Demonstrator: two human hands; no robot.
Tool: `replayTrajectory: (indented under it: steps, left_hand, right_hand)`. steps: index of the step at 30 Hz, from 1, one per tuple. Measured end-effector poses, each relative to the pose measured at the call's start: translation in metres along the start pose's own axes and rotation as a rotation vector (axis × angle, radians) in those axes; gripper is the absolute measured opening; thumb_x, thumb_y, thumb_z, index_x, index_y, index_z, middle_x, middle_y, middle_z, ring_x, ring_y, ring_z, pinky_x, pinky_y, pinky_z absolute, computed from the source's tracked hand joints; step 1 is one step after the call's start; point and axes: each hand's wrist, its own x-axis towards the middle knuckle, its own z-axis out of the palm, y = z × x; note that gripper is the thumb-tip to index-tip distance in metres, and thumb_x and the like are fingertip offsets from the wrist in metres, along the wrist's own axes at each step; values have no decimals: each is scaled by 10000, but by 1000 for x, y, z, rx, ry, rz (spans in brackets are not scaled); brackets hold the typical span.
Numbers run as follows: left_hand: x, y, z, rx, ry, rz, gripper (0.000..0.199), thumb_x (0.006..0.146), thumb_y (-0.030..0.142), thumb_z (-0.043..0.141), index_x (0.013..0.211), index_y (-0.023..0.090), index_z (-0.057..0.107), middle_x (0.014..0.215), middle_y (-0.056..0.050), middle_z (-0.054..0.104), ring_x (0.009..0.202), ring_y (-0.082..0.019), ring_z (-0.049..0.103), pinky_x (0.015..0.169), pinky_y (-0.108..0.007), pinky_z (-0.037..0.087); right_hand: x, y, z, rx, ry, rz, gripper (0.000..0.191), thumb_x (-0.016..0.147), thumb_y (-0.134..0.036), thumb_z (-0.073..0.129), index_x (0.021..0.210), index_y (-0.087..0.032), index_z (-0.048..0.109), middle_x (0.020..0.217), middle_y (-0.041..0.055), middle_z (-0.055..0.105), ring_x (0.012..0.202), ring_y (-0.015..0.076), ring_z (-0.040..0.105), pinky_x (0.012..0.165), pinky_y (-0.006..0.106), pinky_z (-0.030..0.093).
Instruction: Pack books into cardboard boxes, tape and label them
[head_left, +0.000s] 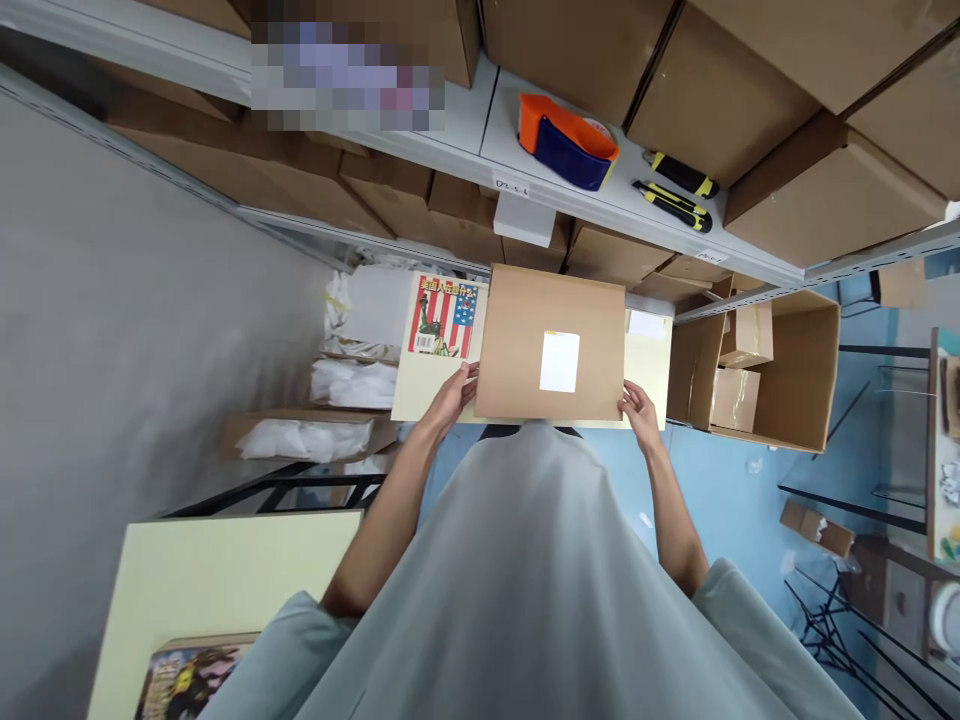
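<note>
A flat brown cardboard box [517,345] with a white label [559,362] on its top face is in front of me, over a pale yellow table [420,390]. My left hand [451,400] grips its left edge near the front corner. At the opposite front corner, the fingers of my right hand [640,412] are closed on the right edge. A magazine [442,315] with red and white stripes and a green statue on its cover lies to the left of the box. Whatever is under the box is hidden.
Above the table's back runs a grey shelf [480,155] with an orange and blue tape dispenser [568,142] and two black-and-yellow utility knives [681,175]. A large open carton [802,375] holding smaller boxes stands right. Another pale table [225,570] is at lower left.
</note>
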Motion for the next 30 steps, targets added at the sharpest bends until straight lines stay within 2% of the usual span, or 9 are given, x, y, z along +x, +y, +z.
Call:
replayTrajectory:
  steps: [3,5,8,10,15,18,22,26,30]
  left_hand:
    - [16,-12,-3,76,35,-107,594,1187,618,448,1382,138,738,1359,-217,826,1305,-260,794,1241,-409,560]
    - [29,-9,-5,141,92,-125,664,1186,672,417,1444,133,707,1424,-246,801,1398,-276,756,1252,-426,546]
    - [51,12,0,165,162,-30,717,1199,687,336,1543,144,653,1632,-266,685,1563,-280,645,1285,-437,510]
    - [66,31,10,147,180,37,709,1195,695,350,1542,158,657,1662,-255,662,1566,-269,638,1276,-427,513]
    - [81,69,35,176,174,40,878,1136,839,390,1468,81,684,1380,-280,797,1304,-285,782,1163,-409,576]
    - [76,78,35,179,211,56,924,1157,814,305,1485,33,673,1331,-289,814,1287,-276,796,1161,-385,570]
    - [51,80,21,93,196,195,947,1148,813,225,1496,79,712,1403,-276,809,1346,-277,787,1182,-392,586]
    - [12,79,18,62,184,325,1021,1053,968,339,1538,162,734,1457,-229,805,1375,-321,779,1149,-430,648]
    - [-18,77,26,29,158,358,963,1061,945,410,1649,232,681,1504,-169,800,1472,-364,734,1146,-476,677]
  right_hand:
    - [13,21,9,-41,-14,61,801,658,-704,932,1260,-202,764,1519,234,780,1437,371,739,1266,638,559]
    - [25,24,11,-53,-12,77,793,655,-754,943,1204,-205,783,1439,213,822,1407,359,747,1275,621,550]
    - [52,15,11,-52,30,69,887,721,-892,852,1266,-196,784,1529,212,781,1450,333,715,1319,582,508]
    - [72,3,13,-31,37,58,926,825,-954,717,1336,-184,771,1596,213,739,1446,307,719,1303,554,525]
    - [94,-30,25,-34,-70,76,907,928,-996,574,1210,-173,834,1400,178,843,1278,296,787,1251,515,564]
    - [79,-40,23,-47,-60,4,950,907,-1040,552,1186,-185,858,1388,170,854,1317,322,777,1267,523,547]
    - [44,-46,6,37,48,-107,1036,968,-1034,443,1419,-178,815,1567,202,772,1479,348,720,1286,565,534]
    - [13,-51,-10,83,82,-172,982,1040,-960,414,1540,-190,761,1590,197,757,1479,348,726,1230,570,594]
    - [0,-57,-17,21,118,-176,930,1060,-928,430,1541,-209,771,1570,145,776,1508,336,706,1289,543,574]
